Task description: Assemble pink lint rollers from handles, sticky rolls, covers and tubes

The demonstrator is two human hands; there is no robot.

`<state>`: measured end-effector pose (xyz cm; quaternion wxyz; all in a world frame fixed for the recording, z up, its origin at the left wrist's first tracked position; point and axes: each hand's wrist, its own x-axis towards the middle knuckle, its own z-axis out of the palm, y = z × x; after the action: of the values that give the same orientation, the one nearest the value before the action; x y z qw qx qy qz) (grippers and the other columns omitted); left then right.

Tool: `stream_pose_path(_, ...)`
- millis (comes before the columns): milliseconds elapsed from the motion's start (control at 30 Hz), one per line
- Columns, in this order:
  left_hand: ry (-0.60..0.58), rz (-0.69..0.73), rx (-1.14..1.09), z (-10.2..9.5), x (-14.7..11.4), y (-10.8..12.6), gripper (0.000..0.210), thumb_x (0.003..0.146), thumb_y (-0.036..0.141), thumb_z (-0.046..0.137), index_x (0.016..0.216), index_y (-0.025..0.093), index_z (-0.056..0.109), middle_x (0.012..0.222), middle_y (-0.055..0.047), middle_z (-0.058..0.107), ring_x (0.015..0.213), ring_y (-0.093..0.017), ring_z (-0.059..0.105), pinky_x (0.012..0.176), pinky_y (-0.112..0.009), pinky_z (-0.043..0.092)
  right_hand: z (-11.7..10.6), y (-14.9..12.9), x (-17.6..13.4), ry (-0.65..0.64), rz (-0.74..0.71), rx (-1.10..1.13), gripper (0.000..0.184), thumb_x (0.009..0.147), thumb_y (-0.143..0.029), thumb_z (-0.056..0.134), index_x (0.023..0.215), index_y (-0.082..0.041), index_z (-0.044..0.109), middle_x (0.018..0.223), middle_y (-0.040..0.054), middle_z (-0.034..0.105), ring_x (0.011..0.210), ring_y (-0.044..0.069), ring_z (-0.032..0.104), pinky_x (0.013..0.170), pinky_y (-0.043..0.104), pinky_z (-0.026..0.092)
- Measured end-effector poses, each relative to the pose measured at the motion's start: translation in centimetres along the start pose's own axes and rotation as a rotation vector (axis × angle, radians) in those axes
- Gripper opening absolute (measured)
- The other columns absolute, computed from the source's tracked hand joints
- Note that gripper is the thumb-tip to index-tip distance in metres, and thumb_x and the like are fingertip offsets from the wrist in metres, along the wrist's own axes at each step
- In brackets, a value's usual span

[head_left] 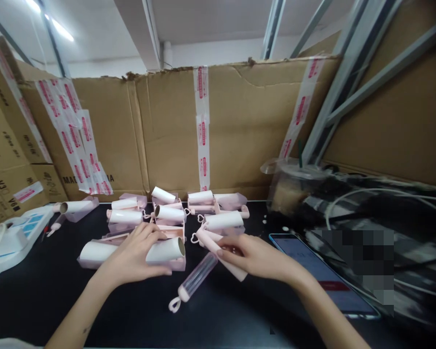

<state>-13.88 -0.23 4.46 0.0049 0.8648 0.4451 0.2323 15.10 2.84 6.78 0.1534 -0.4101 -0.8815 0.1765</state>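
My left hand (140, 254) lies across a translucent pink box (178, 264), fingers behind and thumb in front. White rolls (167, 249) lie in that box, one showing a cardboard core. My right hand (245, 252) has its fingers closed on a pale pink lint roller handle (209, 241) with a heart-shaped loop, tilted down to the right. Its lower part is partly hidden by the hand. Between my hands, a clear tube (199, 278) with a pink cap and heart loop lies on the black table (138, 315).
Several more white rolls (223, 220) in pink boxes stand along the cardboard wall (167, 131). A power strip (29, 232) is at left, a phone (312, 271) at right. Behind the phone are a lidded drink cup (287, 191) and a dark heap with white cables (349, 194).
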Motion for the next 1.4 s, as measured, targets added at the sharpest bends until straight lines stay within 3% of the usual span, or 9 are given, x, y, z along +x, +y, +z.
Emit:
stream_pose_path(167,-0.060,-0.017,-0.012,0.9,-0.1,-0.1,0.044,0.070,0.041,0.064,0.108,0.024,0.052,0.106,-0.006,0.054,0.099,-0.025,0.049,0.083,-0.040,0.042,2.0,-0.3,0.4,-0.108,-0.030,-0.022,0.032,0.084,-0.040,0.048,0.073,-0.017,0.068,0.060,0.0016,0.061,0.050,0.012,0.049,0.046,0.021,0.031)
stream_pose_path(333,-0.035,-0.017,0.001,1.8,0.4,-0.2,0.046,0.074,0.047,0.058,0.112,0.022,0.049,0.108,-0.008,0.054,0.098,-0.026,0.050,0.081,-0.039,0.042,3.3,-0.3,0.8,-0.193,0.000,-0.009,0.031,0.082,-0.041,0.053,0.073,-0.014,0.067,0.056,0.0008,0.060,0.046,0.010,0.046,0.041,0.020,0.025)
stream_pose_path(500,-0.018,-0.007,0.020,2.5,0.6,-0.1,0.049,0.076,0.048,0.056,0.117,0.024,0.046,0.112,-0.007,0.052,0.103,-0.027,0.048,0.086,-0.040,0.040,3.1,-0.2,0.9,-0.045,-0.024,0.018,0.030,0.081,-0.042,0.054,0.075,-0.016,0.066,0.063,0.0022,0.061,0.052,0.012,0.050,0.045,0.021,0.031)
stream_pose_path(667,-0.029,-0.011,0.000,1.8,0.4,-0.5,0.058,0.070,0.048,0.063,0.120,0.025,0.045,0.112,-0.006,0.052,0.103,-0.027,0.047,0.085,-0.041,0.041,2.2,-1.4,1.7,0.136,-0.115,0.199,0.027,0.089,-0.034,0.044,0.091,-0.016,0.064,0.081,0.0044,0.065,0.072,0.016,0.058,0.066,0.025,0.043)
stream_pose_path(833,-0.071,0.001,-0.036,1.5,0.0,-0.7,0.050,0.073,0.037,0.063,0.118,0.027,0.045,0.117,-0.005,0.052,0.108,-0.026,0.048,0.087,-0.041,0.040,1.9,-3.4,3.6,0.135,-0.235,0.203,0.022,0.086,-0.031,0.049,0.100,-0.018,0.060,0.094,0.0050,0.062,0.085,0.016,0.058,0.077,0.027,0.045)
stream_pose_path(1033,-0.046,-0.028,-0.067,1.9,0.0,-0.4,0.046,0.077,0.034,0.059,0.120,0.027,0.043,0.121,-0.006,0.051,0.110,-0.026,0.048,0.089,-0.042,0.039,4.2,-3.3,4.9,0.132,-0.304,-0.051,0.054,0.067,-0.041,0.071,0.114,-0.021,0.053,0.102,0.0081,0.055,0.096,0.025,0.052,0.082,0.038,0.043)
stream_pose_path(1233,0.066,-0.034,-0.117,1.4,0.5,0.4,0.062,0.070,0.043,0.064,0.125,0.027,0.040,0.123,-0.008,0.049,0.114,-0.028,0.043,0.092,-0.044,0.038,3.5,-2.2,4.2,0.205,-0.248,0.343,0.039,0.075,-0.037,0.064,0.107,-0.019,0.051,0.091,0.0035,0.058,0.082,0.018,0.057,0.075,0.031,0.047)
stream_pose_path(1333,0.183,-0.051,-0.130,1.2,0.6,0.6,0.058,0.074,0.039,0.061,0.125,0.026,0.039,0.124,-0.007,0.050,0.114,-0.026,0.045,0.094,-0.041,0.038,2.9,-2.5,4.8,0.257,-0.239,0.540,0.040,0.070,-0.035,0.069,0.102,-0.019,0.049,0.090,0.0030,0.057,0.079,0.016,0.058,0.073,0.029,0.049)
stream_pose_path(1400,0.273,-0.093,-0.124,0.9,0.5,0.5,0.049,0.076,0.038,0.058,0.121,0.026,0.043,0.119,-0.006,0.055,0.108,-0.025,0.051,0.090,-0.038,0.041,2.8,-2.8,5.6,0.238,-0.263,0.647,0.040,0.076,-0.031,0.063,0.110,-0.020,0.045,0.096,0.0040,0.056,0.080,0.015,0.058,0.070,0.029,0.049)
